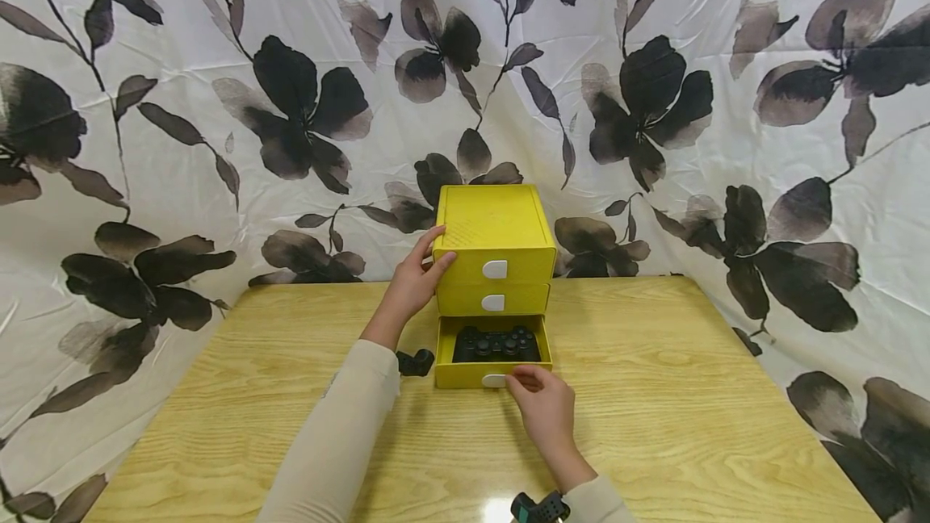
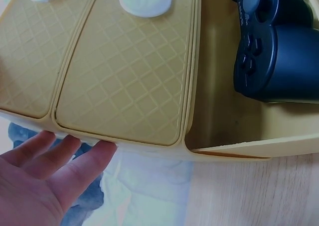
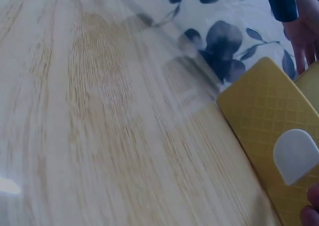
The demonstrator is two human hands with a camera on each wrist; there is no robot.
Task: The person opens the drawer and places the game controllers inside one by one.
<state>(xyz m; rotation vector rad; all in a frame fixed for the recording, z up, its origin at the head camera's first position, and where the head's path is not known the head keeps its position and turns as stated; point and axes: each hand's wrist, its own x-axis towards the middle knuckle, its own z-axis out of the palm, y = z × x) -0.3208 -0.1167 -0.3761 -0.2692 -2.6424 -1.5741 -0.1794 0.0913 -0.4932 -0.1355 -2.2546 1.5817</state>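
A yellow chest of drawers [image 1: 496,218] stands on the table with its bottom drawer [image 1: 454,378] pulled out. Inside that drawer lies a black game controller [image 1: 497,344], also in the left wrist view. My left hand [image 1: 416,287] rests against the chest's left side, fingers fairly straight; the left wrist view shows its fingertips touching the side edge. At the bottom drawer's front, my right hand [image 1: 545,410] pinches the right end of the white handle [image 1: 493,381] with bent fingers. Only its fingertips [image 3: 310,217] show in the right wrist view. Two upper drawers [image 1: 458,299] are closed.
The wooden table [image 1: 668,426] extends to both sides of the chest. Behind it hangs a white cloth [image 1: 552,23] with dark flowers. Black devices sit at the left wrist [image 1: 416,362] and right wrist [image 1: 539,507].
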